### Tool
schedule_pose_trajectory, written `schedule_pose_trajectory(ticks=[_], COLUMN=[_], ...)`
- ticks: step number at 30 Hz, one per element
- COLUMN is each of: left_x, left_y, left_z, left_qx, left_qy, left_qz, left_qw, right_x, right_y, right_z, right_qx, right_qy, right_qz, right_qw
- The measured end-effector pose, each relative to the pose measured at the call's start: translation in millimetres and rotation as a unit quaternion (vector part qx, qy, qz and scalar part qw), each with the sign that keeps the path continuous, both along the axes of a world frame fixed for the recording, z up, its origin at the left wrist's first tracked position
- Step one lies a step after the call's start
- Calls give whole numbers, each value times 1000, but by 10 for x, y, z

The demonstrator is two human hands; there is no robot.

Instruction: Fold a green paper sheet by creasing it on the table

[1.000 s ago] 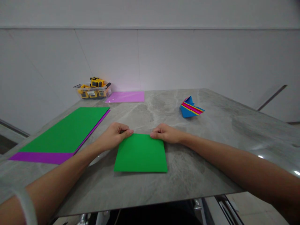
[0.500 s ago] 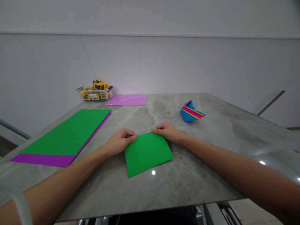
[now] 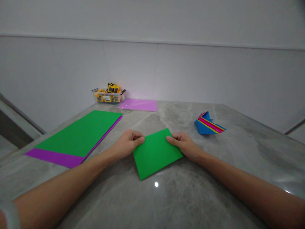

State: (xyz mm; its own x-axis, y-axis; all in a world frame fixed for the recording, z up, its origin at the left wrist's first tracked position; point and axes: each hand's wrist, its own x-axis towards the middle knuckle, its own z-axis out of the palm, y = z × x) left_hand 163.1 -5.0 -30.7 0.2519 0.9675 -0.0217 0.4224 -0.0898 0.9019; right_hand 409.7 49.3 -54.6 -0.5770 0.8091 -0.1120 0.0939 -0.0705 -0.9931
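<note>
A small folded green paper [image 3: 156,152] lies turned at an angle on the grey marble table [image 3: 190,197]. My left hand [image 3: 128,143] pinches its left corner with curled fingers. My right hand [image 3: 183,143] grips its right edge, thumb on top of the sheet. Both forearms reach in from the bottom of the view.
A large green sheet [image 3: 83,133] lies on a purple sheet [image 3: 54,157] at the left. Further back are a pink sheet [image 3: 139,105] and a clear box of yellow toy vehicles [image 3: 109,94]. A blue folded paper with coloured stripes [image 3: 208,124] sits at the right. A white wall stands behind.
The green paper has been turned counter-clockwise from square to slanted. My right hand has slid from its far edge to its right side; my left hand stayed at the left corner.
</note>
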Motion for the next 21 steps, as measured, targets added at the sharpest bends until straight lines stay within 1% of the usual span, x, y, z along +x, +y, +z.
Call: schedule_pose_trajectory(ticks=[1,4,6,8,12,15,18,21], left_x=[-4,33,89,146,200,205,215,216], left_y=[-3,-41,-76,-104,-123,-112,-91,-66], left_z=[1,-12,-35,-68,-130,-133,-87,-46], left_qx=[-16,-87,-106,-93,-59,-49,-29,-16], left_qy=[-4,-16,-27,-25,-8,0,16,38], left_qz=[-14,-100,-132,-124,-76,-59,-49,-41], left_qw=[1000,991,985,988,995,997,998,998], right_x=[8,25,20,-2,-64,-88,-76,-26], right_y=[1,-9,-27,-52,-98,-107,-68,29], right_z=[-11,-42,-55,-55,-13,33,56,42], right_qx=[-4,5,18,40,76,93,115,122], right_qy=[-4,-33,-49,-58,-73,-73,-72,-64], right_qz=[8,41,64,79,89,90,73,34], right_qw=[1000,999,997,994,990,989,988,990])
